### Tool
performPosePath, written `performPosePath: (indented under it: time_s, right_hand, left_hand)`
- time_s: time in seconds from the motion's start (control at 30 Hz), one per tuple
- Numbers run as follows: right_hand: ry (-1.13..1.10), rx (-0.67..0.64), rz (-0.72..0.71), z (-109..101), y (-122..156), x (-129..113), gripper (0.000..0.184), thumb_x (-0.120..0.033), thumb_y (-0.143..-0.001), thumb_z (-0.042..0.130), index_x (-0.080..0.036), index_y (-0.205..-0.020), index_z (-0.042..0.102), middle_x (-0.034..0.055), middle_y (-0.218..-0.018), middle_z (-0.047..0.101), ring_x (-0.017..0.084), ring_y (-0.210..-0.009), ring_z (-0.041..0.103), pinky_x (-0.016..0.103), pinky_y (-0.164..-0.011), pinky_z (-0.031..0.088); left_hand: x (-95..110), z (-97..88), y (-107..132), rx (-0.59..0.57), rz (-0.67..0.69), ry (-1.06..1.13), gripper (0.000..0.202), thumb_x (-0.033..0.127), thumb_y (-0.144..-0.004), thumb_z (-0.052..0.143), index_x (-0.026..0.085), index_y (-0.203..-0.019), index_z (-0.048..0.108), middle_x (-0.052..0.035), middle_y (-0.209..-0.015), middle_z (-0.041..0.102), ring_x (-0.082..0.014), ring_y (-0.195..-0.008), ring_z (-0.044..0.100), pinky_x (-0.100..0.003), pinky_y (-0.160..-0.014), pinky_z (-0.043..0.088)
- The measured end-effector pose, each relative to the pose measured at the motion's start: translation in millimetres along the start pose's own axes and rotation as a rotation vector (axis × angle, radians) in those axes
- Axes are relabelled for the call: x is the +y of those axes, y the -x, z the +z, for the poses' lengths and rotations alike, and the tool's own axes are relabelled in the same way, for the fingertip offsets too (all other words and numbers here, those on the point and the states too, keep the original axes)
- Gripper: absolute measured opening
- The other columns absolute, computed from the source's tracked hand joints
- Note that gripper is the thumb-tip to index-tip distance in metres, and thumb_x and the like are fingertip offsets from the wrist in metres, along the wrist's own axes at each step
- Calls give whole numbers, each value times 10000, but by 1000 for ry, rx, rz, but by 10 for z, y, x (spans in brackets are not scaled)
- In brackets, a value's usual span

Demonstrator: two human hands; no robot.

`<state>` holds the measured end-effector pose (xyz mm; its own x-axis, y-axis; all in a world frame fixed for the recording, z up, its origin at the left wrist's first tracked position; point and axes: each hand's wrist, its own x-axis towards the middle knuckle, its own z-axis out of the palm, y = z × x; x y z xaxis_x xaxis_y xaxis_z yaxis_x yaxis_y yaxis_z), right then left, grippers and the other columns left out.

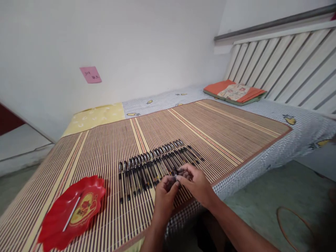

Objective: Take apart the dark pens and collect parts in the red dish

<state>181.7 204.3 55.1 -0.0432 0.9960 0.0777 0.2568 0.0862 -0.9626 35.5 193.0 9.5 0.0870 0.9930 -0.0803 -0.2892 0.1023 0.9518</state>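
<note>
The pens (pixel 143 175) lie side by side on the mat (pixel 210 126), in a row to the right of the tray (pixel 55 210). They look light, stiff and smooth, likely plastic, so one should roll or slip if pressed off-centre; the middle of the barrel seems the best place to pinch, clear of the clip at the far end. The small piece (pixel 176 178) between the hands, also to the right of the tray, is mostly hidden by fingers; it is probably light and easy to drop, better taken with fingertips than the palm.

The left hand (pixel 165 192) comes up from the near edge, fingers curled, thumb laid against them. The right hand (pixel 195 182) reaches in from farther right of the tray, wrist bent inward, thumb meeting forefinger. Each grip is nearly closed, both pinching the piece at the fingertips. The stick (pixel 71 214) rests inside the tray.
</note>
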Motion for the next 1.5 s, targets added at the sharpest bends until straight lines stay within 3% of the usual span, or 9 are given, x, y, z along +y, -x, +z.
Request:
performPosePath:
  time_s: [0.17, 0.27, 0.37, 0.5, 0.6, 0.67, 0.83, 1.1, 1.5]
  right_hand:
    - [84, -69, -43, 20, -7, -78, 172, -252, -789, 657, -179, -945, 646, -13, -733, 651, 146, -678, 622, 264, -636, 497]
    - [115, -83, -82, -94, -193, -90, 153, -263, -787, 672, -183, -916, 653, -13, -715, 661, 150, -676, 636, 261, -638, 507]
    - [154, 27, -69, -344, -660, -32, 199, -296, -804, 692, -173, -961, 684, 29, -811, 730, 168, -754, 688, 274, -705, 545]
    - [371, 157, 50, -662, -1479, 180, 148, -198, -812, 702, -136, -947, 699, 83, -905, 768, 176, -836, 724, 255, -749, 547]
    - [500, 174, 120, -750, -1910, 379, 90, -154, -765, 765, -140, -794, 682, 52, -788, 745, 185, -795, 715, 252, -710, 527]
    - [589, 151, 164, -751, -2060, 491, 153, -173, -780, 786, -146, -708, 652, 15, -711, 707, 176, -745, 697, 266, -697, 527]
    - [751, 57, 248, -729, -2176, 622, 201, -303, -926, 716, -132, -832, 667, 2, -829, 698, 148, -762, 675, 320, -737, 572]
    - [897, -15, 290, -702, -2249, 655, 233, -358, -963, 671, -134, -1026, 681, 49, -1017, 706, 185, -895, 689, 368, -803, 590]
    - [947, -63, 254, -735, -2233, 672, 231, -353, -960, 678, -132, -1026, 687, 62, -1035, 712, 196, -935, 694, 382, -840, 585]
  left_hand:
    - [-31, -11, 9, 16, 104, -163, 238, 401, -824, 751, 174, -857, 687, -39, -825, 710, -193, -817, 641, -297, -781, 497]
    - [-16, -12, 31, 47, 112, -196, 243, 403, -844, 722, 181, -942, 702, -57, -906, 730, -209, -884, 658, -307, -819, 497]
    - [28, 13, 56, 65, 98, -212, 318, 432, -861, 693, 190, -1067, 692, -58, -914, 726, -205, -871, 661, -299, -783, 495]
    - [73, 48, 79, -5, 62, -212, 317, 460, -873, 667, 183, -1024, 694, -43, -824, 697, -183, -777, 635, -275, -692, 480]
    - [80, 46, 80, -28, 49, -212, 318, 461, -888, 647, 181, -1029, 701, -46, -831, 699, -172, -767, 627, -268, -690, 472]
    - [76, 33, 73, -34, 36, -217, 321, 462, -896, 638, 179, -1034, 702, -45, -826, 696, -163, -739, 616, -268, -681, 466]
    - [61, 17, 60, -33, 18, -170, 339, 486, -865, 677, 175, -995, 709, -48, -817, 691, -164, -729, 615, -277, -690, 469]
    - [65, 40, 77, -41, -5, -159, 373, 502, -853, 682, 160, -1002, 701, -42, -782, 667, -152, -684, 582, -270, -650, 459]
    - [46, 18, 69, -55, -17, -187, 362, 498, -875, 661, 161, -1002, 693, -46, -808, 651, -154, -706, 574, -258, -629, 446]
